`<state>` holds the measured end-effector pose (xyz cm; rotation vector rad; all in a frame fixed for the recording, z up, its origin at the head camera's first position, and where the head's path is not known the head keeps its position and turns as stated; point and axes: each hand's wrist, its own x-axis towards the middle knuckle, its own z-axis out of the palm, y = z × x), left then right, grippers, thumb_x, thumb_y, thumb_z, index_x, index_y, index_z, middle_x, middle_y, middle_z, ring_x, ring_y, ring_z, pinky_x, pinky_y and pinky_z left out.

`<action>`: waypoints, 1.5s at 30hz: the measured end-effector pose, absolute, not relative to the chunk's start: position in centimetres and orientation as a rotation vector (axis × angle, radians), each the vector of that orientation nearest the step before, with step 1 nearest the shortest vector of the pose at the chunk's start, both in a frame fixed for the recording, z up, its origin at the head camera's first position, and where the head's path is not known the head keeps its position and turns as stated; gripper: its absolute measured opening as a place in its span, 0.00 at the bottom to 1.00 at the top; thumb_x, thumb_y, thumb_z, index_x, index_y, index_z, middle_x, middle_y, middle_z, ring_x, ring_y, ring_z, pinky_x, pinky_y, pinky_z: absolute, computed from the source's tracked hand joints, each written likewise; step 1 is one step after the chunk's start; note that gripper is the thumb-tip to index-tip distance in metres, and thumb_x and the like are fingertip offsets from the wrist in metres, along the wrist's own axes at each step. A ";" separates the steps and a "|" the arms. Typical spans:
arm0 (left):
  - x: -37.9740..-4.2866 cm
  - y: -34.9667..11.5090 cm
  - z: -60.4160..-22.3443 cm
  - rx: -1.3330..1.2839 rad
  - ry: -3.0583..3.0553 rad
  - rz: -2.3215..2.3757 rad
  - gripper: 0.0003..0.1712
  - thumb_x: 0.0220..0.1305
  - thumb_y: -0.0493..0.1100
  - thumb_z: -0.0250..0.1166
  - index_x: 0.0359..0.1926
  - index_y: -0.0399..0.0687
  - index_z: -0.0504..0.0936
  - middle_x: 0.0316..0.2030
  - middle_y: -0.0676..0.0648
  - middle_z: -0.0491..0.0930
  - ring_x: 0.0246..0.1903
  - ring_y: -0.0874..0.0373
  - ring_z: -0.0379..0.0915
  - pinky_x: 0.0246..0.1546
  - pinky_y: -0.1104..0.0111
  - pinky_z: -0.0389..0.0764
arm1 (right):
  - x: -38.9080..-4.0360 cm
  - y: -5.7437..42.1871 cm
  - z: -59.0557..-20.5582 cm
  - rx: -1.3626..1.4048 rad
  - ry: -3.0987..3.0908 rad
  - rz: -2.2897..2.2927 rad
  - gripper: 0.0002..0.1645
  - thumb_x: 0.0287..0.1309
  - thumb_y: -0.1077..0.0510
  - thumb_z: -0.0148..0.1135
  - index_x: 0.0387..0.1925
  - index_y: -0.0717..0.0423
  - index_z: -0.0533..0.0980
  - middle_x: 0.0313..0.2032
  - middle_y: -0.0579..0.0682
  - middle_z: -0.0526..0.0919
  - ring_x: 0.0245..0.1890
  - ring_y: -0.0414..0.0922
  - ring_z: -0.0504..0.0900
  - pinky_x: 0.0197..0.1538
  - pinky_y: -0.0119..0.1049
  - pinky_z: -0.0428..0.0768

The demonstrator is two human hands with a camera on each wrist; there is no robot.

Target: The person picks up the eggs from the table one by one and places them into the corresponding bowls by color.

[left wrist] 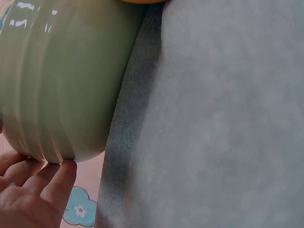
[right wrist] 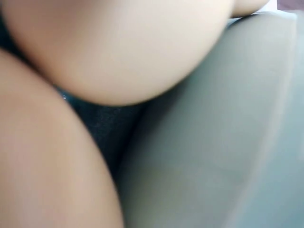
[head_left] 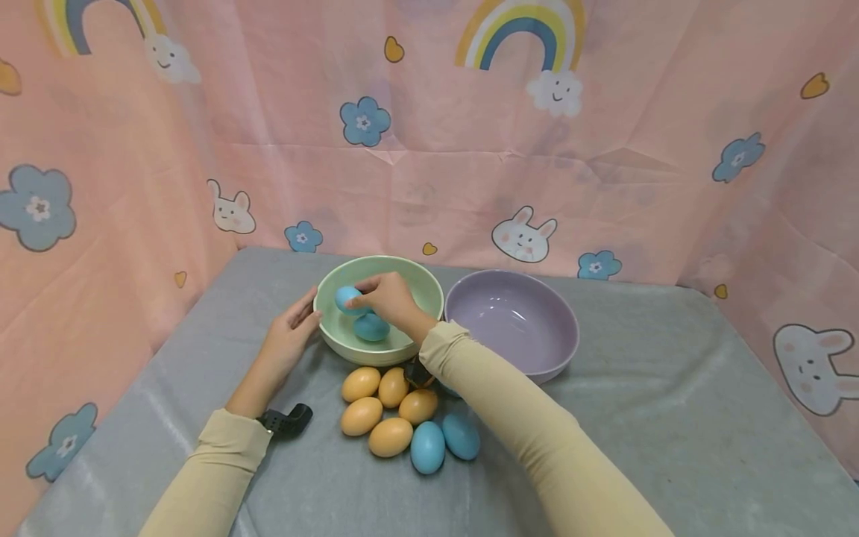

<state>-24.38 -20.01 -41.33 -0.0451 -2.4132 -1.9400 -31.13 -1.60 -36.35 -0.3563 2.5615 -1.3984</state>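
Note:
In the head view my right hand (head_left: 391, 298) pinches a blue egg (head_left: 347, 299) between thumb and fingers, inside the light green bowl (head_left: 326, 333). Another blue egg (head_left: 371, 327) lies in that bowl, just under the hand. My left hand (head_left: 290, 337) touches the bowl's left side at the rim. Seen from the left wrist, the fingers of the left hand (left wrist: 38, 187) rest nearly straight against the outer wall of the green bowl (left wrist: 66, 85). Blurred, rounded yellow-orange surfaces (right wrist: 123, 47) fill much of the right wrist view beside the green bowl's wall (right wrist: 213, 128).
Several yellow-orange eggs (head_left: 391, 437) lie in front of the green bowl, with blue eggs (head_left: 427, 447) at their right. A purple bowl (head_left: 560, 350) stands close on the right, partly behind the right sleeve. Grey cloth (head_left: 671, 418) covers the table; a pink printed curtain (head_left: 429, 179) surrounds it.

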 end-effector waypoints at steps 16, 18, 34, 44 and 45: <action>-24.3 -20.0 -41.4 -0.023 -2.404 -1.995 0.33 0.77 0.43 0.51 0.78 0.49 0.54 0.76 0.41 0.55 0.74 0.51 0.55 0.66 0.70 0.71 | -31.0 -1.7 -37.3 -0.416 2.574 -1.311 0.24 0.51 0.56 0.77 0.52 0.57 0.84 0.50 0.52 0.87 0.54 0.48 0.84 0.55 0.38 0.84; -24.3 -20.0 -41.4 -0.021 -2.404 -1.995 0.33 0.76 0.43 0.51 0.78 0.49 0.54 0.76 0.41 0.55 0.75 0.51 0.55 0.66 0.68 0.70 | -30.9 -1.8 -37.4 -0.422 2.585 -1.280 0.24 0.51 0.56 0.77 0.52 0.57 0.84 0.50 0.52 0.88 0.54 0.48 0.84 0.56 0.38 0.84; -24.3 -20.0 -41.3 -0.008 -2.410 -1.981 0.33 0.76 0.42 0.51 0.78 0.49 0.54 0.76 0.42 0.55 0.75 0.51 0.53 0.71 0.60 0.65 | -30.8 -2.0 -37.6 -0.396 2.625 -1.145 0.24 0.49 0.56 0.78 0.50 0.58 0.85 0.49 0.53 0.88 0.56 0.49 0.82 0.58 0.39 0.82; -24.3 -19.9 -41.2 -0.026 -2.403 -1.980 0.33 0.76 0.43 0.51 0.78 0.48 0.54 0.77 0.42 0.55 0.76 0.51 0.53 0.71 0.59 0.65 | -30.7 -1.6 -37.3 -0.387 2.618 -1.122 0.24 0.49 0.55 0.78 0.50 0.57 0.85 0.50 0.52 0.88 0.57 0.48 0.82 0.59 0.38 0.82; -24.3 -19.9 -41.2 -0.027 -2.403 -1.979 0.33 0.76 0.43 0.51 0.78 0.48 0.54 0.77 0.42 0.55 0.76 0.51 0.53 0.71 0.58 0.65 | -30.6 -1.5 -37.2 -0.386 2.614 -1.124 0.24 0.50 0.55 0.78 0.50 0.57 0.85 0.50 0.52 0.88 0.56 0.48 0.82 0.59 0.38 0.82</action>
